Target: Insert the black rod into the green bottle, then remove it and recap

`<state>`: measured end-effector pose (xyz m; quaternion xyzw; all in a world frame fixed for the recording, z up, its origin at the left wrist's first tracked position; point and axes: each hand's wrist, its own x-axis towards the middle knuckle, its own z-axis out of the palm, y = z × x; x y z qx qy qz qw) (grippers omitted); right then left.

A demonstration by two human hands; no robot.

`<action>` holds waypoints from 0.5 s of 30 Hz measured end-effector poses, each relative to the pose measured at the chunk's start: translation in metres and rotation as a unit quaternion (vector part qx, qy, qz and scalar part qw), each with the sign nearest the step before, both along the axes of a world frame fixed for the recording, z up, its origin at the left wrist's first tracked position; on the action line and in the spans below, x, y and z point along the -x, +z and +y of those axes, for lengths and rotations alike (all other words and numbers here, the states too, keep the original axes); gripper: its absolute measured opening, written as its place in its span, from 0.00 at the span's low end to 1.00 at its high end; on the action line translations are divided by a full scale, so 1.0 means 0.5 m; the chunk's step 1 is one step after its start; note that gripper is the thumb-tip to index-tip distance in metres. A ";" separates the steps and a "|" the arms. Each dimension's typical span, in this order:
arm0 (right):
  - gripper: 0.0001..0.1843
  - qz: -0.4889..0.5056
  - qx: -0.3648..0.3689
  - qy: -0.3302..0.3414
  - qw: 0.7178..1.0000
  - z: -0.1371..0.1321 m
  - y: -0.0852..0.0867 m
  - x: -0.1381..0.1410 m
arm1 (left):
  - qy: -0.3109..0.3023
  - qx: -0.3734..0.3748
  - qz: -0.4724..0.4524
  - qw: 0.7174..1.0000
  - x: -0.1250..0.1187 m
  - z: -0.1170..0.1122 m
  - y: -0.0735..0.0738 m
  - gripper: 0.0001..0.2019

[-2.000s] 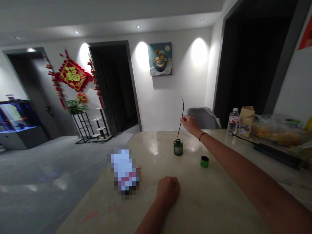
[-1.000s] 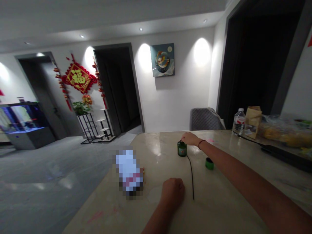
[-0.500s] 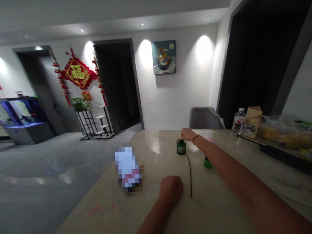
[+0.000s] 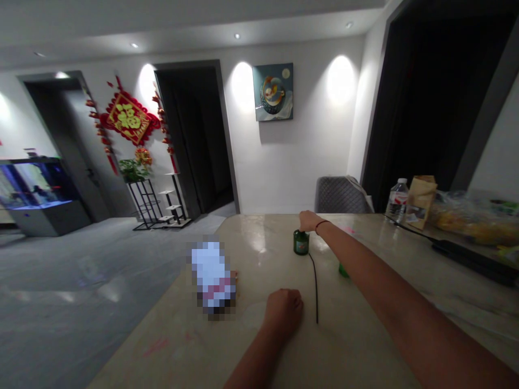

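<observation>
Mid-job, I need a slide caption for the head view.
Right hand atop green bottle; left hand fisted on table beside a thin black stick.

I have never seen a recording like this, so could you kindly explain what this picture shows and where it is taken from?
There is no machine here. A person wears one camera on the head, looking forward and down, so you see their own two bare arms reaching into the picture. The right hand sits on top of a small dark green bottle far out on the pale stone table; whether it grips the bottle is too small to tell. The left hand is a closed fist resting on the table. Between them lies a thin black stick. A green cap peeks out beside the right arm. A blurred-out item lies further left. A water bottle and a paper bag stand far right.
</observation>
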<state>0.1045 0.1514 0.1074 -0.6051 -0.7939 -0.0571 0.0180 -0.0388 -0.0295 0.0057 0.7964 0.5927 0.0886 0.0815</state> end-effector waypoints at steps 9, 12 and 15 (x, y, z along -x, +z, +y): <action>0.19 0.031 -0.017 -0.045 0.998 -0.024 -0.002 0.013 | 0.000 -0.011 0.011 1.000 0.000 -0.001 -0.004 0.12; 0.20 0.040 -0.015 -0.066 0.997 -0.028 -0.001 0.018 | 0.001 -0.013 0.013 1.000 0.000 0.000 -0.005 0.13; 0.20 0.044 -0.010 -0.071 0.996 -0.028 0.001 0.019 | -0.001 -0.013 0.009 1.000 0.000 0.000 -0.005 0.13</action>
